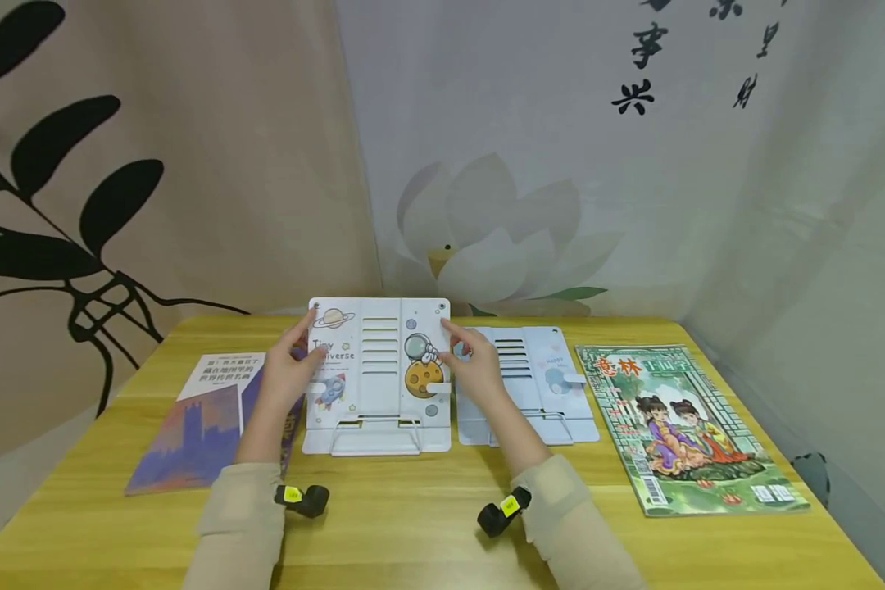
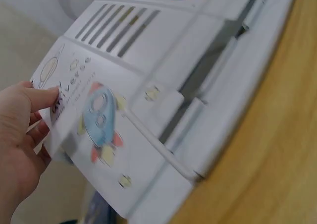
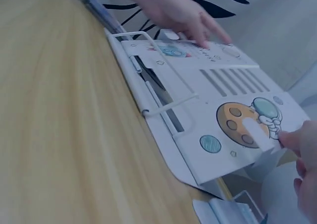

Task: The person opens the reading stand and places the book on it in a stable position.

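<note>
A white book stand (image 1: 380, 369) with slots, a planet, a rocket and an astronaut print leans upright on the table, its wire ledge at the front. My left hand (image 1: 290, 365) grips its left edge, thumb on the printed front and fingers behind, as the left wrist view (image 2: 22, 135) shows too. On the opposite edge my right hand (image 1: 475, 365) pinches the panel beside the astronaut, thumb in front. Just to the right, partly behind my right hand, stands a second, pale blue-white book stand (image 1: 553, 385) with a similar wire ledge.
A purple-and-white book (image 1: 199, 426) lies on the left of the wooden table (image 1: 398, 524), close to my left forearm. On the right lies a green illustrated magazine (image 1: 696, 434). A printed curtain (image 1: 265, 164) hangs behind the table's back edge.
</note>
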Tool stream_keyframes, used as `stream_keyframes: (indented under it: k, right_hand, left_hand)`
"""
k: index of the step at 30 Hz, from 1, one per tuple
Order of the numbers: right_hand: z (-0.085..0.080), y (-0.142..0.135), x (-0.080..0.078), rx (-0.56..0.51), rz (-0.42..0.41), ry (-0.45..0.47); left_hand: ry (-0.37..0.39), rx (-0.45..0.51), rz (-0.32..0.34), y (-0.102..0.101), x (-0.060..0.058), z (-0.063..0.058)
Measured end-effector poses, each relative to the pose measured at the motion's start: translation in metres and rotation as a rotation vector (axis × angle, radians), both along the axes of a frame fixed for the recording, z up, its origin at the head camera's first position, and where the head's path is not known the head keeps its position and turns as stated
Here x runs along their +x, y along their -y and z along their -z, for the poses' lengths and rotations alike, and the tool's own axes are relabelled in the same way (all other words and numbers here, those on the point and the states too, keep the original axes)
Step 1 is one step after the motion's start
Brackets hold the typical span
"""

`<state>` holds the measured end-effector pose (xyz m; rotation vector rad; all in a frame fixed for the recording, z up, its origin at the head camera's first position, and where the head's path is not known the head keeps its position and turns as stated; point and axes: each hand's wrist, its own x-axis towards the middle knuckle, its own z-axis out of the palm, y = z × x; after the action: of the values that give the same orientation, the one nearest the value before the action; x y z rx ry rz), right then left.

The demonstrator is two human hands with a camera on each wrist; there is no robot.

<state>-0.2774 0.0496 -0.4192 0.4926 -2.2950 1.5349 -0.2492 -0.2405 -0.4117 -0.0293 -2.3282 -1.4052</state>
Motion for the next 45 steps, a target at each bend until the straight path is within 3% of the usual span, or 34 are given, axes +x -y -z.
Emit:
stream_keyframes:
  k: [9, 18, 22, 33, 39, 45]
  right_hand:
    - [-0.008, -0.011, 0.013, 0.013, -0.093, -0.169]
    - [-0.009, -0.016, 0.02, 0.009, -0.116, -0.237]
    - [-0.015, -0.015, 0.027, -0.001, -0.125, -0.266]
    - [-0.019, -0.006, 0.045, -0.006, -0.186, -0.34]
    - [-0.029, -0.003, 0.06, -0.023, -0.233, -0.439]
    - [-0.018, -0.002, 0.059, 0.001, -0.284, -0.473]
  left_hand:
    - [-0.086, -0.034, -0.004, -0.001, 0.009, -0.022]
    - [-0.197, -0.272, 0.0, 0.003, 0.019, -0.032]
    - [-0.192, -0.315, -0.021, 0.002, 0.021, -0.037]
    - [-0.175, -0.264, -0.077, 0.0, 0.03, -0.047]
    - [-0.159, -0.3, -0.054, -0.003, 0.032, -0.054]
    - [-0.167, -0.348, -0.023, -0.007, 0.034, -0.058]
